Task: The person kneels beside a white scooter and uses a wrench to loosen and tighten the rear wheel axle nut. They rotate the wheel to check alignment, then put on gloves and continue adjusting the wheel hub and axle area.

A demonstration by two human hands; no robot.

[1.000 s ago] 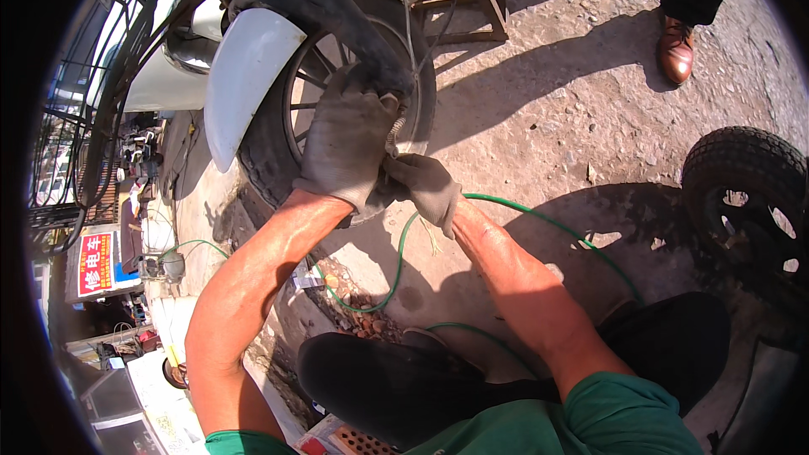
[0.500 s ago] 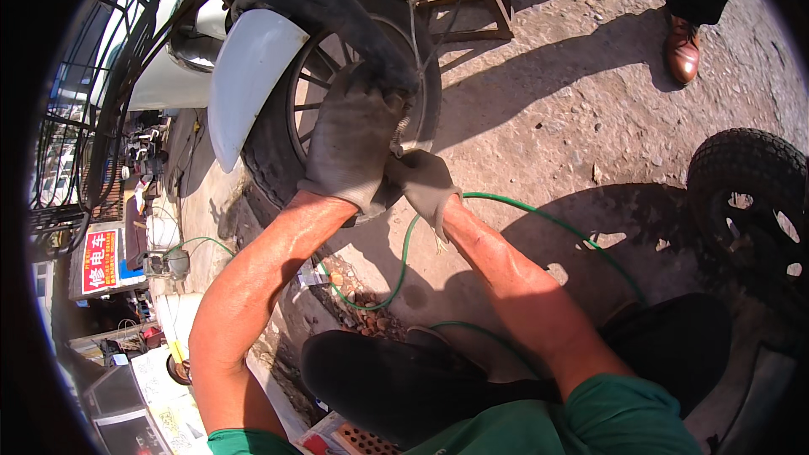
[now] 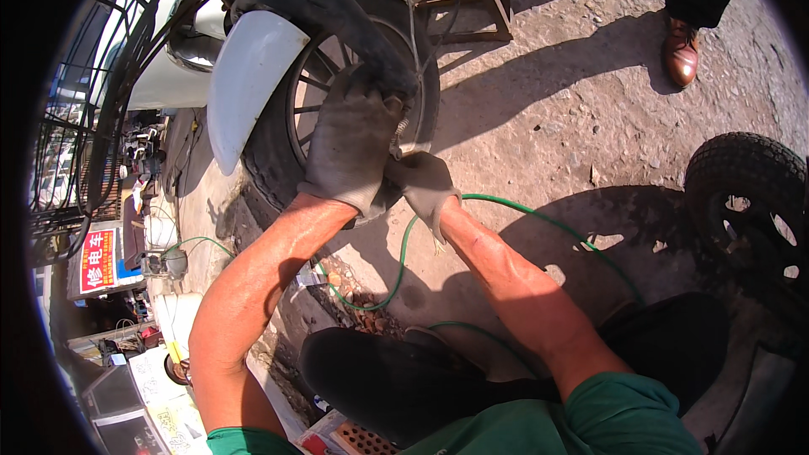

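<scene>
A white two-wheeled vehicle's front wheel point(image 3: 278, 131), with a black tyre and dark spokes, stands in front of me. Its black fork leg point(image 3: 371, 42) slopes down to the hub. My left hand point(image 3: 350, 147), in a grey knit glove, has its fingers curled in against the fork's lower end; what lies inside them is hidden. Just beside it, a coiled spring point(image 3: 402, 128) shows. Lower and to the right, my gloved right hand point(image 3: 423, 184) is closed close to the hub. Its fingertips are turned away, so its contents cannot be made out.
A green hose point(image 3: 514, 202) curves over the ground. A loose wheel point(image 3: 746, 194) is at the right. Beyond, a person's brown shoe point(image 3: 681, 55) rests near a rusty metal stand point(image 3: 484, 13). A white fender point(image 3: 253, 76) and black wire basket point(image 3: 101, 84) are at the left.
Both hands stay at the fork's lower end with hardly any movement. The right forearm has shifted very slightly; the view itself has moved a little.
</scene>
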